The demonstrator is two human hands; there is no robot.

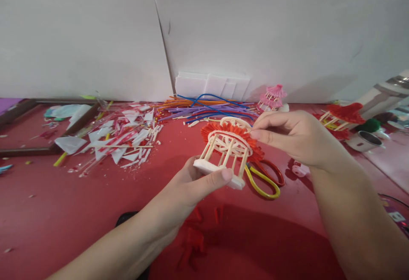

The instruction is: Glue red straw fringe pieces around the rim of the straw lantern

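A small model pavilion (228, 147) has pale stick columns, rings with spokes and a ruffled red trim (209, 131) around its roof. My left hand (194, 186) grips it by the white base (206, 167), thumb on the near edge, holding it tilted above the table. At the right side of the roof, my right hand (287, 137) is closed in a pinch against the red trim and upper ring. What lies between those fingertips is hidden. Scissors (265, 184) with yellow and red handles lie just behind and right of the base.
Chenille stems (204, 107) lie along the white wall. Paper and stick scraps (124, 139) are heaped at left, beside a brown frame (28, 150). A pink model (271, 97), a red-roofed model (340, 120) and a metal cup (366, 141) stand at right. Red bits (194, 239) lie in front.
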